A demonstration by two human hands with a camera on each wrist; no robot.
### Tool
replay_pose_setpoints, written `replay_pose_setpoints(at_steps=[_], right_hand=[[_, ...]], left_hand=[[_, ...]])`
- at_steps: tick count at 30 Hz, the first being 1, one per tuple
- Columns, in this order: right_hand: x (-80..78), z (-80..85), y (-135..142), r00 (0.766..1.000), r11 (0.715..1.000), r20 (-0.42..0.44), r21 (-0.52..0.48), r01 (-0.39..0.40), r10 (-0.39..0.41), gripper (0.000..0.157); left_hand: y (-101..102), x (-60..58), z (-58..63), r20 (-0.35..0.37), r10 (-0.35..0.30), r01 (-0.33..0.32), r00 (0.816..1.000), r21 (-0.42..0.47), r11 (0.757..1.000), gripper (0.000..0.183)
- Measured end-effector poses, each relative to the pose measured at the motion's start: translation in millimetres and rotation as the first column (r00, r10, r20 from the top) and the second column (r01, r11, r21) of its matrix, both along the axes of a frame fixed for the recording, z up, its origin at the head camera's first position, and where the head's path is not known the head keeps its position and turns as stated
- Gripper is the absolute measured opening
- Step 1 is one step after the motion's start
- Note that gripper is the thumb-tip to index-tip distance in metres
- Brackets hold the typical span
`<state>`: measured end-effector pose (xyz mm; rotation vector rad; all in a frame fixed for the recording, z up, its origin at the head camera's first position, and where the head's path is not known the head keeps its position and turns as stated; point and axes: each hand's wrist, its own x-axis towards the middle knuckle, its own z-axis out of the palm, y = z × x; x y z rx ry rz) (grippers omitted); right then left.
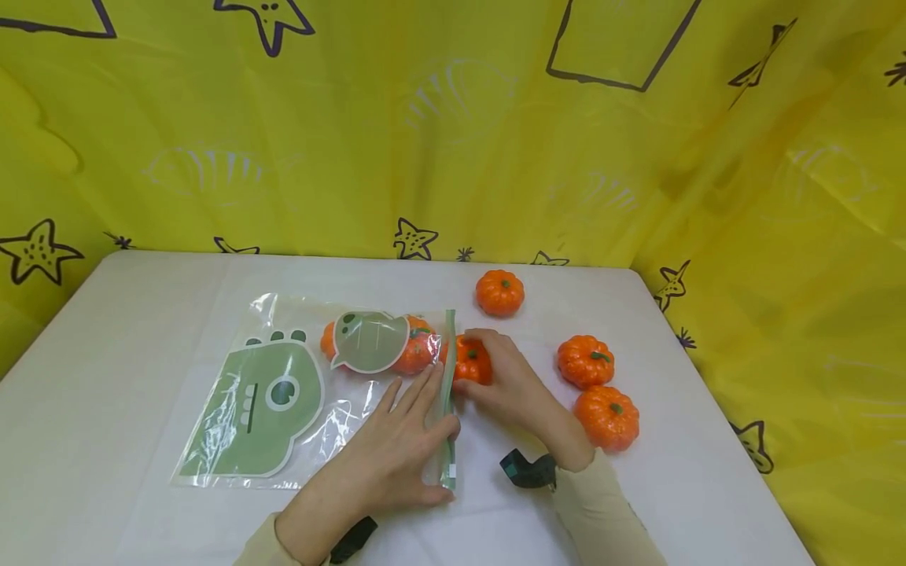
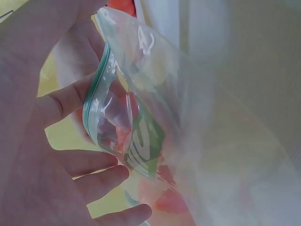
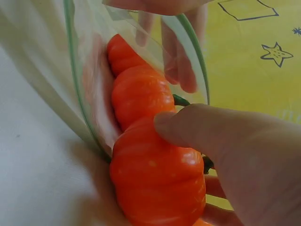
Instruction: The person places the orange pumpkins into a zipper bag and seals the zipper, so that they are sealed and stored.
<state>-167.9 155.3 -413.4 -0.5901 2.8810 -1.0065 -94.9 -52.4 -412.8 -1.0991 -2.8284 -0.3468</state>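
A clear zip bag (image 1: 340,417) with green animal prints lies flat, its zip edge facing right. Inside it, beneath the smaller print, are orange toy pumpkins (image 1: 414,358). My left hand (image 1: 396,448) lies over the bag near its mouth, holding the rim with thumb and index finger; its other fingers are spread over the top layer. In the left wrist view the mouth gapes. My right hand (image 1: 506,381) grips another toy pumpkin (image 1: 473,360) at that mouth. The right wrist view shows this pumpkin (image 3: 157,176) right behind the bagged ones, thumb on its side.
Three more toy pumpkins sit on the white table: one at the back (image 1: 499,293) and two at the right, the nearer one (image 1: 606,418) close beside the other (image 1: 585,362). A yellow patterned cloth (image 1: 453,134) hangs behind the table and along its right side.
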Motion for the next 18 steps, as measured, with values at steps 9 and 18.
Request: replay_pose_setpoints(at_steps=[9, 18], right_hand=[[-0.5, -4.1, -2.9, 0.999, 0.997, -0.01, -0.06, -0.049, 0.048, 0.063], [0.9, 0.2, 10.9, 0.995, 0.994, 0.074, -0.088, -0.063, 0.069, 0.051]], left_hand=[[1.2, 0.1, -2.0, 0.003, 0.001, -0.001, 1.0, -0.012, 1.0, 0.059], [1.3, 0.1, -0.9, 0.024, 0.007, -0.006, 1.0, -0.025, 1.0, 0.058]])
